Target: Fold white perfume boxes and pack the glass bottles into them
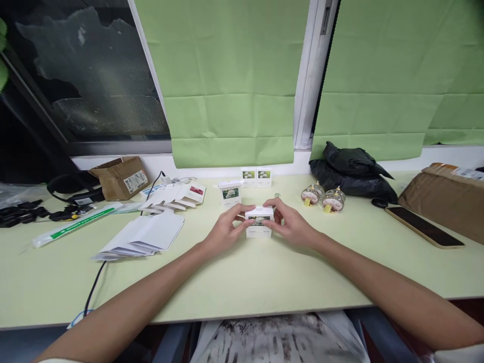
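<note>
A small white box with a flower picture [259,225] stands on the pale green table [242,282] in front of me. My left hand [226,231] grips its left side with curled fingers. On the opposite side my right hand [290,225] holds the box, fingers over its top edge. Another small white box with its lid flap up [230,193] stands just behind, and two more closed ones [256,177] sit by the wall.
Flat white box blanks [143,236] lie in a pile at the left, more folded ones [174,197] behind them. Two round glass bottles [323,197] lie at the right near black bags [351,171]. A phone [423,227], cardboard boxes [120,177] and a black cable [94,282] are nearby.
</note>
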The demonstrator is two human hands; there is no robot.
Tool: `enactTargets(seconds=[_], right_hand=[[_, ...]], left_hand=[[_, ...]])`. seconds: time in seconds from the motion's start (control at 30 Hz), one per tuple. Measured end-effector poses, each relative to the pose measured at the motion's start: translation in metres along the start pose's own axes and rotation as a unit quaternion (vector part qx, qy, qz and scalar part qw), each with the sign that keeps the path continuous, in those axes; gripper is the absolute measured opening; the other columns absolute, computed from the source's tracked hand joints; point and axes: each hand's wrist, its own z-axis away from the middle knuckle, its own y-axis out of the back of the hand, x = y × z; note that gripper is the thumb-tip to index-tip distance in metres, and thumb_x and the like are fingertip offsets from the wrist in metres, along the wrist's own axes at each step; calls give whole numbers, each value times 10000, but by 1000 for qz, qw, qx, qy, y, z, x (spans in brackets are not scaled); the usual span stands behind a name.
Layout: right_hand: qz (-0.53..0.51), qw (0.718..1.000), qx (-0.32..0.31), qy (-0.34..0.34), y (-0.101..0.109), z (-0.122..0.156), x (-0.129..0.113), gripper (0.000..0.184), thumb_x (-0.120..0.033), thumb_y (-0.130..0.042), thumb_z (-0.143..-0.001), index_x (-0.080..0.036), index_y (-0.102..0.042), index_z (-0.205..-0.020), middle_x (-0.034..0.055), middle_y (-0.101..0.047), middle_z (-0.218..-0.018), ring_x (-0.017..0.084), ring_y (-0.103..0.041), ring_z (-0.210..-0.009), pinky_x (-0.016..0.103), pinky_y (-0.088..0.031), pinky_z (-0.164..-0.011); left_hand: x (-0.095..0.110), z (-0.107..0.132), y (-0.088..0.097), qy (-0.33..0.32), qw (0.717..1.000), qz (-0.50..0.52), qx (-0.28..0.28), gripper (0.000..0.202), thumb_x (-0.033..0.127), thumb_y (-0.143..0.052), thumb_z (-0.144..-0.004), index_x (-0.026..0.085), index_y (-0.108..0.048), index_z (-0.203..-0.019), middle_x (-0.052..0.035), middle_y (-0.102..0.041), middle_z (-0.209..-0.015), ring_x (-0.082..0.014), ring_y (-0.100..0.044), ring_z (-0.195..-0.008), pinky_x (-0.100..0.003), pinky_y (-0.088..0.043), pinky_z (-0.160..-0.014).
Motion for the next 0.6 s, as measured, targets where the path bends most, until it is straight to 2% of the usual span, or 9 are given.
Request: enactTargets(seconds=[0.1, 0.2, 0.4, 0.53, 0.6], right_hand=[[-3, 1000, 1, 13, -1, 0, 2, 399, -450, -660, -1003, -290, -535, -1346, 19, -650, -1046, 166, -570, -768, 314, -480, -713], [-9, 999, -3, 40, -1, 0, 5, 365, -458, -626, -1029, -296, -564, -1350, 50, -647, -1208, 155, -574, -777, 325, -499, -744], [15, 998, -11, 65, 10, -1, 5, 302, -447, -643, -1012, -256, -601, -1242, 31, -638, -1023, 159, -552, -747, 307, -465, -692], [49, 997, -35, 45, 24, -2, 1, 260, -361, -689, -948, -262, -563, -1153, -10, -638, -922, 150, -520, -698, 275, -409, -635], [72, 996, -53, 23, 32, -2, -1, 306, -341, -685, -929, -273, -537, -1189, -38, -616, -852, 147, -509, -668, 262, -380, -612]], left_hand=[[4, 1, -1, 2, 1000, 4, -5, 382, 469, -607, -1030, 247, -650, -1338, -94, -695, -1309, -239, -698, -1097, -307, -612, -761], [6, 1, -1, -4, 1000, -1, -8, 373, 458, -587, -1044, 259, -643, -1354, -90, -686, -1303, -231, -689, -1099, -303, -619, -769], [0, 1, 3, -67, 997, -46, -7, 359, 394, -515, -1088, 305, -617, -1421, -82, -670, -1243, -215, -657, -1107, -338, -602, -878], [-5, 1, 8, -58, 996, -66, -6, 346, 375, -504, -1093, 321, -590, -1424, -71, -655, -1230, -194, -661, -1041, -285, -568, -734], [-8, 0, 10, -62, 995, -78, 19, 324, 363, -512, -1089, 309, -582, -1401, -68, -651, -1209, -190, -652, -1021, -296, -556, -751]])
